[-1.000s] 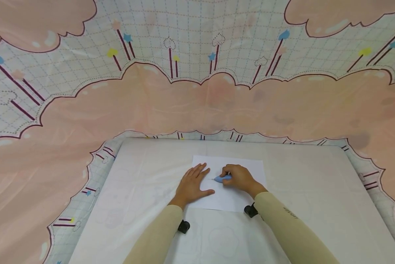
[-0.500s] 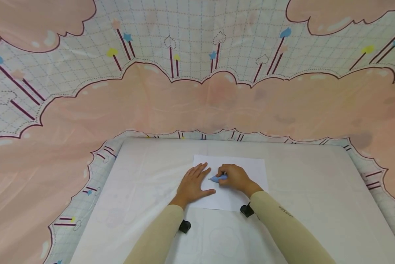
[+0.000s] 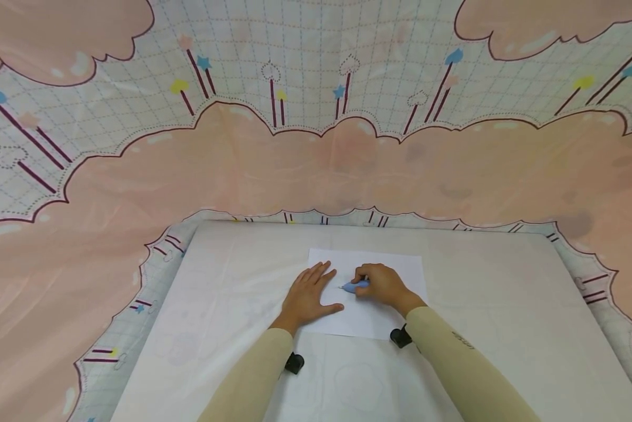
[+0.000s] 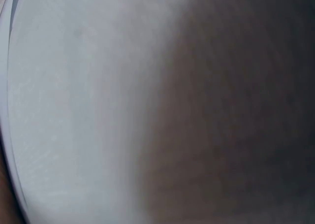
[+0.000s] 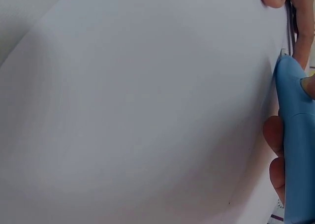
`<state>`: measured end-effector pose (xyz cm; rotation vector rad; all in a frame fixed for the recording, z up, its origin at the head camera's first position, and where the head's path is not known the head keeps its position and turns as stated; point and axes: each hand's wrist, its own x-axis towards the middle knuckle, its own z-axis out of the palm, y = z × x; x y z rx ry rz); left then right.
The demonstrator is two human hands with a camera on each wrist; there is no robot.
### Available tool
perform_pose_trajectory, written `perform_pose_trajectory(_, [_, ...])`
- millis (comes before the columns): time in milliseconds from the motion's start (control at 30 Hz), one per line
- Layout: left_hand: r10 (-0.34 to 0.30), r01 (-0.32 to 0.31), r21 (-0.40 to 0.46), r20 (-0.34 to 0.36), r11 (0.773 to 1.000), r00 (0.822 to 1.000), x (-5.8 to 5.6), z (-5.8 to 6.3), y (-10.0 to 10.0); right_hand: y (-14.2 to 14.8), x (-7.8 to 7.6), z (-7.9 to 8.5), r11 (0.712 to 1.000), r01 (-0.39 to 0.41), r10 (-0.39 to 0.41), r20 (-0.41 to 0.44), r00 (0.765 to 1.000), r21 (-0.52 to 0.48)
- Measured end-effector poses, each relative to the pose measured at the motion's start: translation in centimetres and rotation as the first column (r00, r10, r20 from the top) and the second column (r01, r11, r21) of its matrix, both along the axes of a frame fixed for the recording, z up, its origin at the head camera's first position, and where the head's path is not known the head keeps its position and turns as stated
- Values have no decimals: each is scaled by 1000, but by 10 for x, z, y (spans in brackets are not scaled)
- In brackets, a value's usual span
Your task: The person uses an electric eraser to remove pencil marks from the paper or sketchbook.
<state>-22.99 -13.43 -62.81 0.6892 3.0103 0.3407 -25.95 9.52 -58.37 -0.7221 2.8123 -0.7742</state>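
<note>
A white sheet of paper point(image 3: 369, 322) lies on the white-covered table. My left hand point(image 3: 308, 296) rests on the sheet's left part, fingers straight and thumb spread towards the right. To the right, my right hand point(image 3: 381, 284) grips a thick blue pen-shaped tool point(image 3: 354, 286), its tip pointing left towards the left hand. In the right wrist view the smooth blue tool point(image 5: 298, 135) has a small pale tip near the paper point(image 5: 147, 96); whether it touches is unclear. The left wrist view is mostly a dark blur beside a pale surface.
The white tabletop point(image 3: 231, 281) extends around the sheet on all sides. Behind it hangs a pink and white patterned cloth point(image 3: 316, 170). Small black cameras sit under the left wrist point(image 3: 294, 363) and the right wrist point(image 3: 401, 337).
The right hand and blue tool were shifted left half a second ago and are now back to the right, about where they were one second ago. The left hand stays in place.
</note>
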Motion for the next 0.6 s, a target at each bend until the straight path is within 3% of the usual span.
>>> perform_pose_trajectory(600, [2,-3,35,6,999,1000,2,3,0,5,-1,-1,999,-28,27,-25,999,-27])
